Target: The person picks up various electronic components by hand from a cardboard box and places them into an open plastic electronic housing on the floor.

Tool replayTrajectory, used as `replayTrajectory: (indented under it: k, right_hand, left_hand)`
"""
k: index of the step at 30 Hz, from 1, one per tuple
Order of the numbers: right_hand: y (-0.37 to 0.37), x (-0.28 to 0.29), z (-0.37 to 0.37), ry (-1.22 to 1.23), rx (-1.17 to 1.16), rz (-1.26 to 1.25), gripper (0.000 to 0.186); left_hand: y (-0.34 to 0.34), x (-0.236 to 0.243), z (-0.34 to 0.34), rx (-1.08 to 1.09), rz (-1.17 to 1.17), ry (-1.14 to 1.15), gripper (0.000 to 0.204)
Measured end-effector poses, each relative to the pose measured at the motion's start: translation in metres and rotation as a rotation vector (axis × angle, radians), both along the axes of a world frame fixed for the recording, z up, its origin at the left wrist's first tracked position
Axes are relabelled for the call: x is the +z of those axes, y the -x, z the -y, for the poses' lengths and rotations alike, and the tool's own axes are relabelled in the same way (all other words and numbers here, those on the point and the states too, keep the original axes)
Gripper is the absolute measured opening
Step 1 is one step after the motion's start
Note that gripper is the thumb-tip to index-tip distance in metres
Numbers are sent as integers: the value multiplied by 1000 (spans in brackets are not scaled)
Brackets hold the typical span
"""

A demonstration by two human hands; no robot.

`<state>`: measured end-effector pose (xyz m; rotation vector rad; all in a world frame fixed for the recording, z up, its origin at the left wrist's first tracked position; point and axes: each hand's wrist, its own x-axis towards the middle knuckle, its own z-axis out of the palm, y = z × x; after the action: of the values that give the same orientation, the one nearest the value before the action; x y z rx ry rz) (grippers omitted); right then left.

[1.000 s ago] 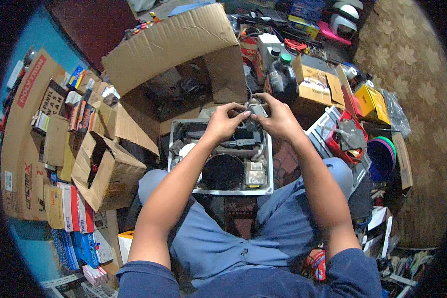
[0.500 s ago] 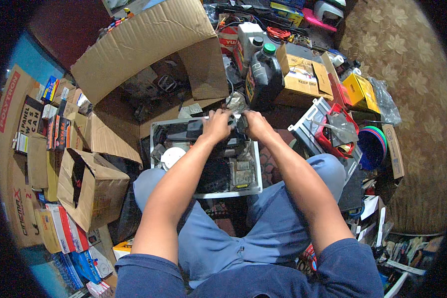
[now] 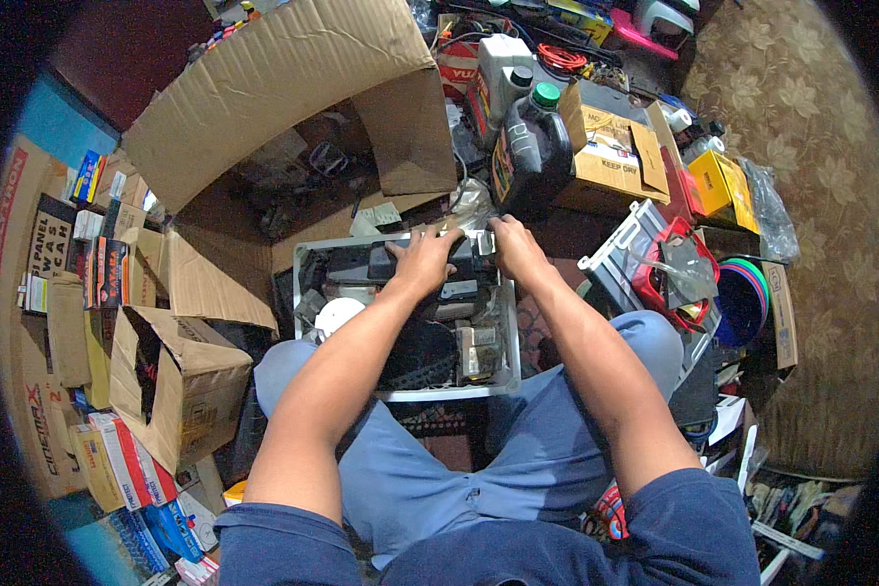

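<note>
A white plastic crate (image 3: 449, 395) full of dark devices stands before my knees. My left hand (image 3: 424, 261) lies over a long black device (image 3: 355, 262) at the crate's far side, its fingers spread. At the far right corner my right hand (image 3: 520, 252) curls its fingers at the crate's rim, with its thumb toward the inside. Between the hands sits a small pale part; its kind is unclear. Inside the crate are also a round white disc (image 3: 340, 316), partly behind my left forearm, and a greyish boxy part (image 3: 479, 353).
A big open cardboard box (image 3: 264, 98) stands beyond the crate to the left, a smaller carton (image 3: 188, 386) nearer. Far right are a black jug with a green cap (image 3: 530, 151), a brown carton (image 3: 606, 146) and a grey organizer tray (image 3: 607, 256). Blue buckets (image 3: 740, 308) stand further right.
My right hand has shifted right, away from the left hand, to the crate's corner. The left fingers have spread wider over the black device. The whole view has moved slightly.
</note>
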<state>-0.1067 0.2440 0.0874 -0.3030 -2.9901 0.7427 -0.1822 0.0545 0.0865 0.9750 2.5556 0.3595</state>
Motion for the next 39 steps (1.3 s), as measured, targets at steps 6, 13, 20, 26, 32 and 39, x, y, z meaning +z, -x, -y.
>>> replayTrajectory:
  k: [6,13,20,26,32,39]
  right_hand:
    - [-1,6,-2,-298,115,179,11]
    - [-16,-1,5,-326,91,89,16]
    - [-5,18,-24,-240,131,251,23]
    - [-12,32,-6,-318,93,190,17]
    - [-23,17,7,-384,80,221,17]
    - [-18,29,12,-343,206,368,28]
  left_hand:
    - [-4,3,-3,-11,12,4,76]
    - [-9,-8,1,4,-13,-81,70]
    - [-1,1,5,-3,52,-8,74]
    - [-13,-10,24,-116,-75,-48,73]
    - [-18,4,19,-110,18,132,82]
    - [-12,4,12,-154,92,213,106]
